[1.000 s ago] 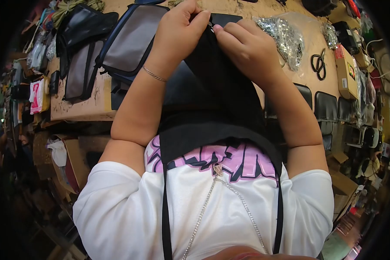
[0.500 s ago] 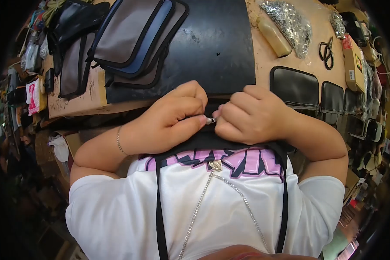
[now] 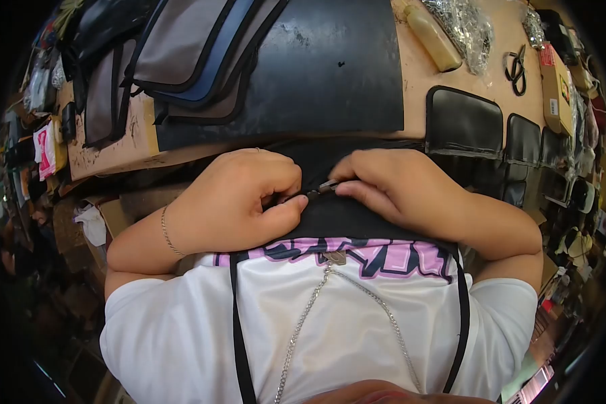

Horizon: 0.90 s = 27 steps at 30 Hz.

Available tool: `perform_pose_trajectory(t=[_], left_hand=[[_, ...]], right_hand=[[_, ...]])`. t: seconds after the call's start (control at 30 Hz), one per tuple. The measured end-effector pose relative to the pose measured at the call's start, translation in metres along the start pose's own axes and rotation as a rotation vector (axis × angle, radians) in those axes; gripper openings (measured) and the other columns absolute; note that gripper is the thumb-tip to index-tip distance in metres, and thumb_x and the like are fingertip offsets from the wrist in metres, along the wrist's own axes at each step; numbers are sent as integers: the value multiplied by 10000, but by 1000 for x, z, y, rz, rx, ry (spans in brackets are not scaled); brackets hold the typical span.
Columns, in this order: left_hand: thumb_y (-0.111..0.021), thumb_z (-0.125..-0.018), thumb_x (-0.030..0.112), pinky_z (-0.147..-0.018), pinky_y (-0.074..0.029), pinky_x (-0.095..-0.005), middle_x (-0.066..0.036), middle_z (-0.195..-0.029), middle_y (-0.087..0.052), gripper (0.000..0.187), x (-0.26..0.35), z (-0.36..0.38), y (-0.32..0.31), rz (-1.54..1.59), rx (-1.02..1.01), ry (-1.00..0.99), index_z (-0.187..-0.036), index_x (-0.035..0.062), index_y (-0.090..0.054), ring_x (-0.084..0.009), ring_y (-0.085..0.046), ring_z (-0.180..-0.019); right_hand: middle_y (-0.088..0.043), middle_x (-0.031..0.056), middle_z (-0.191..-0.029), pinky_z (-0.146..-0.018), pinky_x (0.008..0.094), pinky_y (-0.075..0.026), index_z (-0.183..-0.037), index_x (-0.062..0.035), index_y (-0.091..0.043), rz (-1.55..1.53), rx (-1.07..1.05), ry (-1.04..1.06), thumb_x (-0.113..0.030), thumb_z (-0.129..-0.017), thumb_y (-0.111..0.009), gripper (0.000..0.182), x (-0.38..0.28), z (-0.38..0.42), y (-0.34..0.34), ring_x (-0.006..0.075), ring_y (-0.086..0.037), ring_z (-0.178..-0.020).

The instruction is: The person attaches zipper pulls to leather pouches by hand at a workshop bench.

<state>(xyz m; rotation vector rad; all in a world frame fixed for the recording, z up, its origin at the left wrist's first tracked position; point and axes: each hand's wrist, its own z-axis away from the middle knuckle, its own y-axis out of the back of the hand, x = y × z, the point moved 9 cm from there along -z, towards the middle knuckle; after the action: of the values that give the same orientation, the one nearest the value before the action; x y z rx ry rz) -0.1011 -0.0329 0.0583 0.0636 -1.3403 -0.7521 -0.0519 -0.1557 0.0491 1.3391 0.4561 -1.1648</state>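
Both hands meet over the black apron (image 3: 357, 219) on my lap, close in front of the table edge. My right hand (image 3: 400, 188) pinches a small silver metal piece (image 3: 328, 186), shaped like a zipper slider, between thumb and fingers. My left hand (image 3: 249, 195) is closed, its thumb pressed against the curled forefinger on a thin dark strip (image 3: 311, 196) that runs toward the metal piece. Most of the strip is hidden by the fingers.
A black mat (image 3: 323, 74) covers the table's middle. Grey and blue black-edged pouches (image 3: 182, 47) are stacked on its left. To the right are black panels (image 3: 463, 121), scissors (image 3: 516, 71), a yellowish bottle (image 3: 433, 37), a bag of shiny metal pieces (image 3: 475, 27) and a box (image 3: 555, 94).
My right hand has turned from a fist to a flatter pinch, tilting the metal piece. My left hand has shifted slightly left and down. The view has moved a little.
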Motion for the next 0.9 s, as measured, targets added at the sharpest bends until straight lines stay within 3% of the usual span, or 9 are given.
perform_pose_trajectory(t=[0.03,0.1,0.13,0.27,0.4,0.47,0.7,0.8,0.9], left_hand=[[-696,-829,91,-611,-375,-402,-108,-663,-471,224,-3,0,0,-22,-37,68,-711,13,-521,-298,-477,-641],[-687,-857,85,-600,-363,-404,-109,-645,-457,269,2,-3,0,-26,33,-62,-692,13,-487,-301,-459,-618],[-683,-862,77,-600,-359,-405,-111,-648,-456,271,4,-4,0,-12,60,-121,-690,14,-483,-301,-456,-620],[-677,-855,40,-601,-339,-408,-114,-654,-445,256,7,-3,2,8,136,-224,-687,19,-485,-300,-442,-624],[-693,-840,34,-603,-333,-410,-111,-654,-434,258,7,1,0,16,208,-294,-685,24,-488,-297,-438,-627],[-700,-837,39,-601,-333,-410,-107,-653,-434,248,9,1,0,-2,217,-324,-688,25,-502,-295,-438,-626],[-704,-871,70,-654,-408,-391,-117,-745,-502,172,2,0,4,-21,201,-158,-811,-12,-565,-304,-502,-689],[-691,-893,66,-696,-436,-375,-126,-805,-525,165,-2,-1,4,-8,193,-140,-855,-27,-560,-297,-526,-733],[-680,-908,62,-723,-437,-358,-131,-856,-528,161,-6,0,4,37,148,-107,-876,-33,-555,-281,-528,-772]], right_hand=[[-672,145,-913,-763,424,-523,-991,-33,-625,-22,41,39,-214,-918,-683,204,-2,-2,0,362,-658,-878],[-661,160,-896,-791,430,-512,-973,-29,-647,-58,124,121,-219,-910,-704,209,-2,-9,2,362,-648,-894],[-641,155,-854,-779,416,-493,-878,-14,-637,-207,97,39,-209,-878,-738,220,3,-14,1,345,-623,-865],[-589,104,-769,-748,369,-452,-786,-21,-605,-271,166,62,-168,-836,-768,225,9,-14,8,280,-555,-802],[-593,69,-745,-761,361,-444,-765,-26,-609,-190,179,57,-149,-833,-766,211,9,-5,13,263,-546,-811],[-613,73,-767,-767,363,-454,-783,-28,-628,-226,173,38,-155,-839,-761,192,12,-4,10,268,-560,-817],[-670,122,-865,-803,387,-503,-911,-24,-694,-116,170,45,-170,-869,-730,156,13,-7,6,315,-633,-851],[-682,115,-891,-807,370,-505,-950,-14,-693,-221,97,-1,-183,-887,-727,184,23,-12,-2,277,-646,-850],[-687,80,-889,-801,328,-498,-965,-6,-686,-482,19,-115,-188,-909,-721,194,36,-17,-13,182,-636,-848]])
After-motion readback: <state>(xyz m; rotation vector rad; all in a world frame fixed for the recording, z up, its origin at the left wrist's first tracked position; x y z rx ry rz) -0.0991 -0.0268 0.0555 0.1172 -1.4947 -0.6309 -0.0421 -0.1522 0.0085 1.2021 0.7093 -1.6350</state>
